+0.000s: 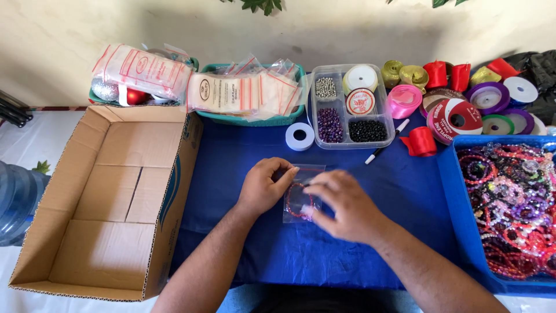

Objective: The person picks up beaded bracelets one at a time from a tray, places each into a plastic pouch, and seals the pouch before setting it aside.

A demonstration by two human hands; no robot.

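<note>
A small clear zip bag (299, 197) lies on the blue tablecloth (243, 168) with a red bead bracelet (295, 204) inside it. My left hand (263, 186) pinches the bag's top left edge. My right hand (343, 204) rests on the bag's right side, its fingers pressing along the top and lower edge. Both hands touch the bag from opposite sides.
An open empty cardboard box (110, 197) stands at left. A blue tray (512, 208) of several bead bracelets sits at right. Behind are a compartment box of beads (349, 110), a white tape roll (300, 136), ribbon spools (457, 116), a pen (387, 141) and baskets of zip bags (249, 93).
</note>
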